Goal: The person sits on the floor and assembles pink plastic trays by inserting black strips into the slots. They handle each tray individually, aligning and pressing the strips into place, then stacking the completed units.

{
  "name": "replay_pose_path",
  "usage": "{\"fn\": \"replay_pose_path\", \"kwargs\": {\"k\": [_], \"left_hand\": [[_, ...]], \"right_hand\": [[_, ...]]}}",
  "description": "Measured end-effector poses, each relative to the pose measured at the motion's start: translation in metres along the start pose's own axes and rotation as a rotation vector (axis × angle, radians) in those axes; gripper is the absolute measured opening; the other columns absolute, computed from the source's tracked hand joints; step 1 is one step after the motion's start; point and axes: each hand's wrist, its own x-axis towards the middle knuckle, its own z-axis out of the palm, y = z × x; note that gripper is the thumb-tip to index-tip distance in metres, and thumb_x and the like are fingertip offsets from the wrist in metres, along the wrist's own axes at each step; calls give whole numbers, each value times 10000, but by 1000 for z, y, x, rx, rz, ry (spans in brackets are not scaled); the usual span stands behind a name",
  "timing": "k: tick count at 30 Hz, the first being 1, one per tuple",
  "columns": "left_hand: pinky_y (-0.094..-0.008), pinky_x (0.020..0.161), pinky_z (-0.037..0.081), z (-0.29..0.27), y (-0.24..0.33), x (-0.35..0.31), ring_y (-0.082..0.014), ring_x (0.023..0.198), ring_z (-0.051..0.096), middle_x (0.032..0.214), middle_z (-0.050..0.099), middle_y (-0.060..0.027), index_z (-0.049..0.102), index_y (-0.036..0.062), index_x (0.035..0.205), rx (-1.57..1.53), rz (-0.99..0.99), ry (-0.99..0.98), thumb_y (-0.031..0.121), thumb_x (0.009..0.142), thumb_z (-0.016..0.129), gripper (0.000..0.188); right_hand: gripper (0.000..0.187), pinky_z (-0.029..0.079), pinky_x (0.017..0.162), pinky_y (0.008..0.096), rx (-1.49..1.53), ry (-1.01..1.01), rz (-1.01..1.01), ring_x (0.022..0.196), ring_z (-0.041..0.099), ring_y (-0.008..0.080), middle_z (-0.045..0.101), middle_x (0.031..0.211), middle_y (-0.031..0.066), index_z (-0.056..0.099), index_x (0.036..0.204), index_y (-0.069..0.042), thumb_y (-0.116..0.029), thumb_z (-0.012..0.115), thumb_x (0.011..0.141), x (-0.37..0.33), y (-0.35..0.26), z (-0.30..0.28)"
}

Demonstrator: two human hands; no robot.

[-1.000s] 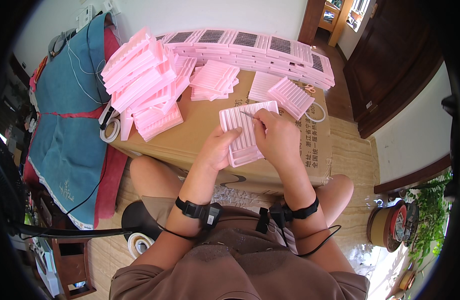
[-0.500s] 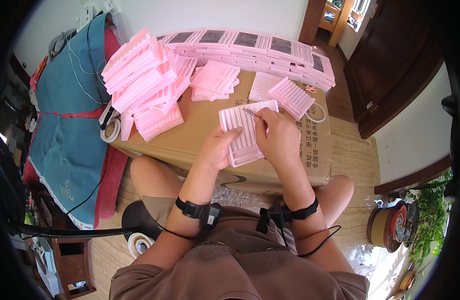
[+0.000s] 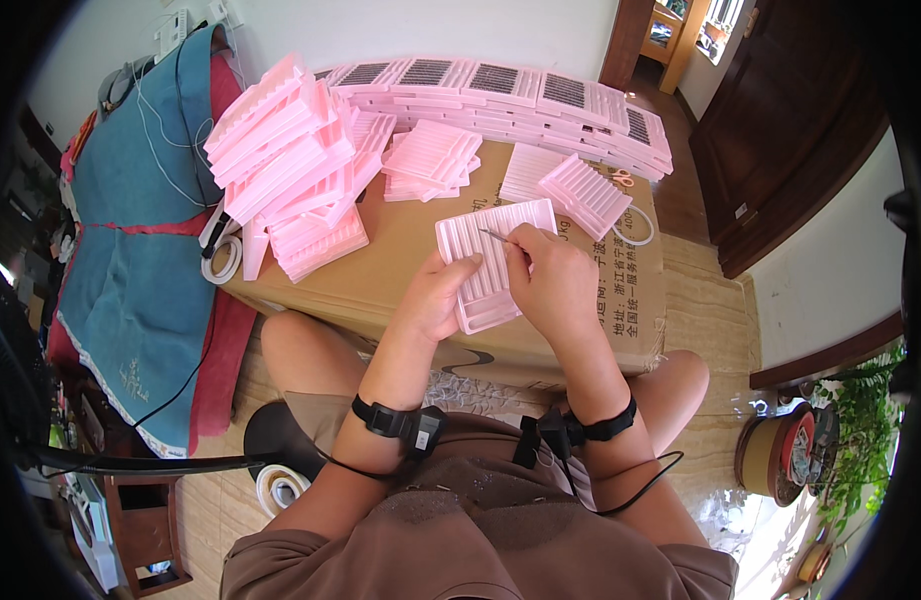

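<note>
My left hand (image 3: 437, 295) grips the left edge of a pale pink ridged plastic tray (image 3: 483, 262), its thumb lying over the front. The tray is held tilted above the near part of a cardboard box (image 3: 400, 235). In my right hand (image 3: 552, 275) a thin pair of metal tweezers (image 3: 494, 235) is pinched, with the tip over the tray's upper grooves. Whether the tip holds anything is too small to tell. Part of the tray's right side is hidden behind my right hand.
Pink trays pile up in a leaning stack (image 3: 285, 150) at the left and a smaller stack (image 3: 432, 160) in the middle. Trays with dark strips (image 3: 495, 80) line the back. Scissors (image 3: 622, 178) and a white ring (image 3: 635, 228) lie at the right, near more trays (image 3: 584, 195).
My right hand has shifted slightly left and down, and the tweezers' tip has moved a little lower over the grooves. The tray has barely moved.
</note>
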Motion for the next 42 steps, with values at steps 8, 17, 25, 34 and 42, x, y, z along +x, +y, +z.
{"fn": "replay_pose_path", "kwargs": {"k": [8,17,25,34,42], "left_hand": [[-407,975,571,-2,0,0,-247,1120,691,1269,675,-139,562,-22,1365,19,-2,5,32,996,560,373],[-404,986,566,-1,0,-2,-248,1128,688,1273,672,-141,563,-25,1367,-24,-7,-11,34,997,560,374],[-418,1004,559,0,1,0,-262,1159,681,1284,671,-152,514,-27,1399,-1,-3,-34,37,987,569,420],[-365,975,547,6,-7,1,-226,1110,683,1235,683,-130,574,-33,1321,123,68,-35,36,1005,524,327],[-335,997,524,17,-12,4,-171,1146,654,1283,654,-88,560,-18,1366,283,157,-6,33,1024,490,352]], "right_hand": [[72,533,580,445,53,44,27,662,687,331,695,777,104,675,909,-99,-171,673,908,-1,0,1],[74,536,591,438,57,53,0,678,686,331,694,789,93,681,914,-94,-167,674,908,-2,0,2],[131,546,609,431,92,71,67,699,707,318,707,805,101,667,978,-86,-174,700,888,2,-3,-1],[253,556,674,411,427,-47,333,721,717,295,708,782,125,647,1007,-40,-205,710,826,10,4,25],[270,520,647,361,527,22,431,643,639,195,664,719,88,649,925,-19,-253,743,827,14,4,31]]}}
